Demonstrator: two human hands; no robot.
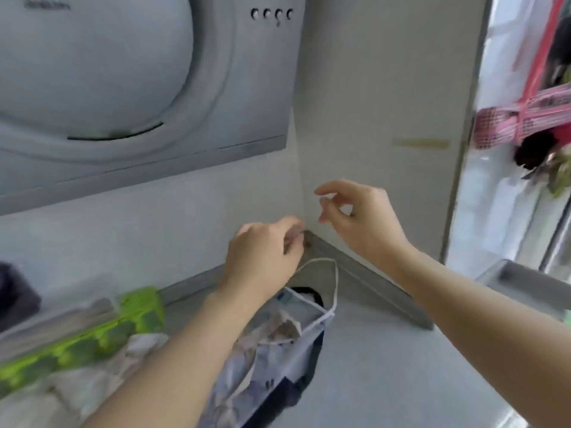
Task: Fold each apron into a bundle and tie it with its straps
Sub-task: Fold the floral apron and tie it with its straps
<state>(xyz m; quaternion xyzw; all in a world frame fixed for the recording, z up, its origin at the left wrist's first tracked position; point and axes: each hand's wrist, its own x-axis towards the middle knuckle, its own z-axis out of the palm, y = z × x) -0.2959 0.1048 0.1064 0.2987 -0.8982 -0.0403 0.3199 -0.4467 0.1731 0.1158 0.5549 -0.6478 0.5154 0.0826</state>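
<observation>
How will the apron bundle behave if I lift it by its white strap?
Probably floppy: the apron bundle lies in soft folds, so it may sag or unroll. The white strap curves limply, so likely slack first. Probably light.

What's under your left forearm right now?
A pale patterned apron with a white strap loop and a dark section, lying on the counter. The left forearm covers its left edge, so that part is hidden.

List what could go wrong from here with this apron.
1. The left hand seems to grip only the white strap, so the loosely bunched apron could unfold if pulled.
2. The right hand hovers empty, so nothing steadies the fabric.
</observation>
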